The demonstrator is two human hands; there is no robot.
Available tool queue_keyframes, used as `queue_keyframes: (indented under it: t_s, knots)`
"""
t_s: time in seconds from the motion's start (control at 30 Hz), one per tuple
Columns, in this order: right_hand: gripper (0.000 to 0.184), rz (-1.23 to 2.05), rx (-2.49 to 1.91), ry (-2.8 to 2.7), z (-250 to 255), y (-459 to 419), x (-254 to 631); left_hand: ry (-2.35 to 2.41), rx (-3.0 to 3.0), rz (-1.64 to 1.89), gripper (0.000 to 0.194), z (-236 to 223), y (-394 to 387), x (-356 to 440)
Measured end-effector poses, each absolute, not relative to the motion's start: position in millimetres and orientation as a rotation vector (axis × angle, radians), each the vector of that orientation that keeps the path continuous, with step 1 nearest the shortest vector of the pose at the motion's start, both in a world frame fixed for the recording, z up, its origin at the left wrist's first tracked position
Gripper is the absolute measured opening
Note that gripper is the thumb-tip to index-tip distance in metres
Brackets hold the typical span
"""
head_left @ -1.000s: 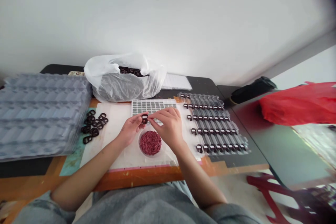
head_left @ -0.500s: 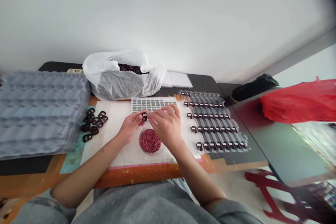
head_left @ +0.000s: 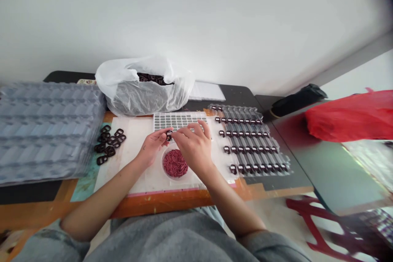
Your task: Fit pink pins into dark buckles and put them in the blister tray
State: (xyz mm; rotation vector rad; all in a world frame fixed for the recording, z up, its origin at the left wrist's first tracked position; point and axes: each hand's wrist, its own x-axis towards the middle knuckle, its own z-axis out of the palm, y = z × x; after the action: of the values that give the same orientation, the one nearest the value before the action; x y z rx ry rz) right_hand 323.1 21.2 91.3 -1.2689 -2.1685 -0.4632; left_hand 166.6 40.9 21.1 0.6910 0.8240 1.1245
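My left hand [head_left: 152, 147] pinches a small dark oval plastic ring [head_left: 169, 134] between thumb and fingers, above the white board. Close against the ring are the thumb and index finger of my right hand [head_left: 195, 143], pressed together; whatever they hold is hidden. The other right fingers are raised and bent. Below the hands stands a round tub [head_left: 163, 172] full of dark red slim pieces [head_left: 175, 163]. Behind them lies a white tray [head_left: 158, 115] with rows of small grey rectangles, partly covered by my right hand.
Loose dark rings [head_left: 109, 151] lie left of the board [head_left: 123, 184]. Stacked clear ridged trays [head_left: 52, 131] fill the left side. At right, another ridged tray [head_left: 254, 141] carries rows of dark rings with white faces. A white plastic bag [head_left: 147, 98] of dark rings stands behind.
The view has shifted very slightly. Both hands stay at the dark ring in nearly the same pose.
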Motion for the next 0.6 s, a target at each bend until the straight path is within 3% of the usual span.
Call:
queue_keyframes:
  t_s: [0.6]
  knots:
    - [0.009, -0.331, -1.232, -1.996, 82.1, 19.6, 318.5, 0.739, 0.662, 1.123, 0.052, 19.8, 39.8, 166.1]
